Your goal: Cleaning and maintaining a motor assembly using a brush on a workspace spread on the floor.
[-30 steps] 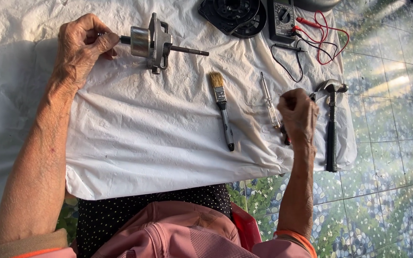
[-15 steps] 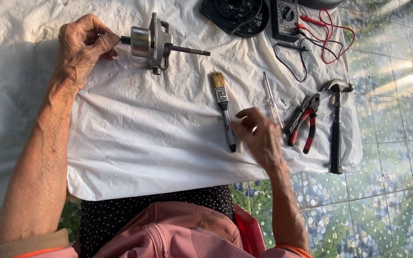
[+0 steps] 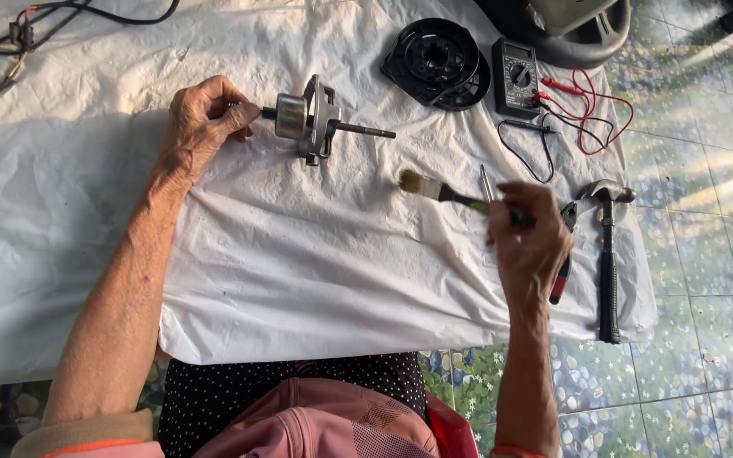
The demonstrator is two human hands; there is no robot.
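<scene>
I see my left hand (image 3: pixel 201 127) clenched around one end of the shaft of a small motor rotor assembly (image 3: pixel 309 127), lifted just over the white cloth (image 3: pixel 316 271), toward its far edge and left of middle; the shaft runs sideways, the round metal body and bracket sit just beside my fingertips, and the free shaft end points right. My right hand (image 3: pixel 526 242) grips a paintbrush (image 3: pixel 443 192) by the handle, bristles pointing left toward the rotor, brush held above the cloth near its right side, well apart from the rotor. A thin screwdriver (image 3: pixel 485 180) lies on the cloth just behind the brush handle, partly hidden by my hand. Red-handled pliers (image 3: pixel 563 254) lie beside my right hand near the cloth's right edge, partly covered by it. A hammer (image 3: pixel 608 254) lies just right of the pliers, head toward the far side, handle running to the near right corner. At the far edge sits a black round fan housing part (image 3: pixel 436 61), and beside it a black multimeter (image 3: pixel 516 76) with red and black probe leads (image 3: pixel 591 110) spilling toward the right edge. Dark cables (image 3: pixel 10 42) sit at the far left corner. Tiled floor (image 3: pixel 706 254) shows right of the cloth.
</scene>
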